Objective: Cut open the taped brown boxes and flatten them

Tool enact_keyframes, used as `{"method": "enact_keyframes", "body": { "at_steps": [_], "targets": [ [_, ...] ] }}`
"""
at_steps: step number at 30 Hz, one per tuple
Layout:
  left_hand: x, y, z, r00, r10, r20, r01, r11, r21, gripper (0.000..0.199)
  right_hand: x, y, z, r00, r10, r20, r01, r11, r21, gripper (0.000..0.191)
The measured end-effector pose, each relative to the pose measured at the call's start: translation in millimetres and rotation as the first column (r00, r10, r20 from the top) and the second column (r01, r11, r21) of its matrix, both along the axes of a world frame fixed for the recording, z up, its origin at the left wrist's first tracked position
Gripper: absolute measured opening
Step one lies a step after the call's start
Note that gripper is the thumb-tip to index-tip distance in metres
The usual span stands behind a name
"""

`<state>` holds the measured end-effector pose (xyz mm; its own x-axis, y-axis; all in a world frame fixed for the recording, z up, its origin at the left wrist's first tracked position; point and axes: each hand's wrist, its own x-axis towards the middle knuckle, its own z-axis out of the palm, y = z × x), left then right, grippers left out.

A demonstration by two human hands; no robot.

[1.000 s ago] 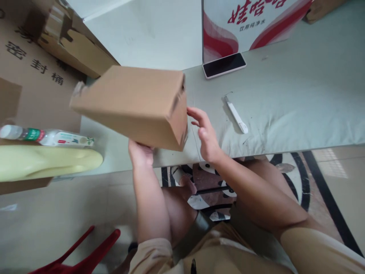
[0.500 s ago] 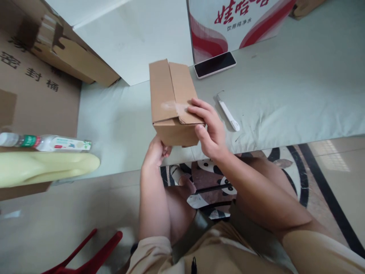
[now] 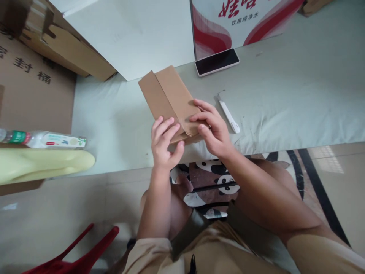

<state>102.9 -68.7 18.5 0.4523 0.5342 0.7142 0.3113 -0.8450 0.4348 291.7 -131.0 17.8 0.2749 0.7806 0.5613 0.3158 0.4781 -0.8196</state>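
Note:
A small brown cardboard box [image 3: 173,93] sits at an angle over the cloth-covered table in front of me, its top flaps folded together along a seam. My left hand [image 3: 165,142] is on its near left corner, fingers spread over the top and thumb by the near edge. Across from it, my right hand [image 3: 213,129] holds the near right side with bent fingers on the flap. The box's underside is hidden. Just right of my right hand lies a white utility knife [image 3: 228,114], touched by neither hand.
A phone [image 3: 217,62] lies before a white-and-red carton [image 3: 211,34]. A large white box [image 3: 137,38] stands behind the small box. To the left are large brown cartons [image 3: 37,91], a plastic bottle [image 3: 57,140] and a pale yellow object [image 3: 51,163]. A red chair [image 3: 74,258] is at lower left.
My left hand has come from under the box up onto its near left corner. The box has turned, its far end swinging left. My right hand stays at its right side.

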Motion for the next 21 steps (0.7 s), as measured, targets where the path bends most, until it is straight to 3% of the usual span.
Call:
{"method": "enact_keyframes", "body": {
  "at_steps": [3, 5, 7, 11, 14, 16, 18, 21],
  "targets": [
    [14, 5, -13.3, 0.996, 0.061, 0.063, -0.072, 0.980, 0.184, 0.039, 18, 0, -1.6, 0.971, -0.238, -0.005, 0.238, 0.971, 0.010, 0.043],
    [19, 8, -18.2, 0.994, 0.082, 0.076, -0.098, 0.964, 0.245, 0.038, 36, 1, -3.7, 0.892, -0.444, 0.088, 0.451, 0.889, -0.079, 0.036],
    [21, 10, -19.0, 0.993, 0.078, 0.089, -0.099, 0.959, 0.265, 0.038, 52, 1, -6.5, 0.800, -0.521, 0.296, 0.589, 0.777, -0.224, 0.025],
    [20, 8, -17.2, 0.993, 0.071, 0.094, -0.093, 0.963, 0.252, 0.041, 71, -3, -12.6, 0.721, -0.304, 0.623, 0.664, 0.562, -0.494, 0.048],
    [20, 6, -17.4, 0.993, 0.080, 0.087, -0.098, 0.970, 0.224, 0.041, 75, -6, -13.9, 0.730, -0.115, 0.674, 0.628, 0.501, -0.595, 0.053],
    [21, 5, -17.7, 0.992, 0.091, 0.084, -0.107, 0.971, 0.213, 0.040, 76, -5, -12.3, 0.773, -0.096, 0.628, 0.580, 0.510, -0.636, 0.050],
    [22, 3, -17.6, 0.991, 0.099, 0.088, -0.116, 0.971, 0.211, 0.039, 75, -3, -9.5, 0.864, -0.158, 0.479, 0.473, 0.581, -0.662, 0.049],
    [23, 1, -17.0, 0.990, 0.104, 0.097, -0.122, 0.971, 0.207, 0.039, 67, 1, -4.9, 0.984, -0.167, 0.064, 0.176, 0.831, -0.528, 0.034]
  ]
}}
